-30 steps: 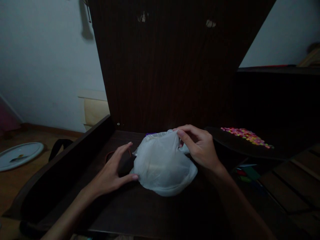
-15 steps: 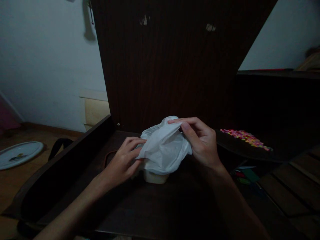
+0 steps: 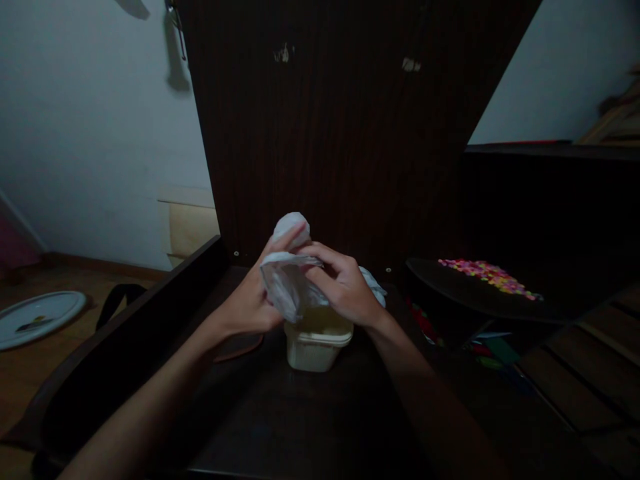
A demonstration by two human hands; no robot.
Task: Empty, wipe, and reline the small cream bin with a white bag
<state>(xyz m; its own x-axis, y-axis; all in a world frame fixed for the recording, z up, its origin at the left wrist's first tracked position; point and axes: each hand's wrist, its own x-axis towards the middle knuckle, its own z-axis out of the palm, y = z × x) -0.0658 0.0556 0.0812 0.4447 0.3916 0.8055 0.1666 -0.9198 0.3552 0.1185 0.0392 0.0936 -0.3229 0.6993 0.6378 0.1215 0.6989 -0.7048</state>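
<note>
Dim room, folks: pale wall [image 3: 90, 120] on the left, and a tall dark wooden panel [image 3: 340, 147] standing square ahead. Below it runs a dark desk [image 3: 310, 413], with a raised side rail [image 3: 125, 333] slanting along its left edge. On the floor [image 3: 30, 373] at far left lies a white round plate [image 3: 37, 317], and a black strap [image 3: 117, 297] curls just beside the rail. Over on the right, a dark tray [image 3: 450, 293] carries a scatter of bright beads [image 3: 487, 273], well apart from the action.

Centre stage now: a pale tub [image 3: 315, 350] stands upright on the desk, its top uncovered and something yellowish showing inside. Right above it hangs a white plastic bag [image 3: 285, 293], crumpled. It runs up and down, from a bunched tip in front of the panel to loose film just over the tub's rim; whether film and rim touch, I cannot tell.

The left hand [image 3: 247, 310] grips the bag from its own side, fingers curled tight into the film. The right hand [image 3: 345, 293] lies across the top, fingers [image 3: 320, 257] folded around the upper fold. So the tub sits straight below both sets of fingers, with the right hand the nearer, just over its rim
</note>
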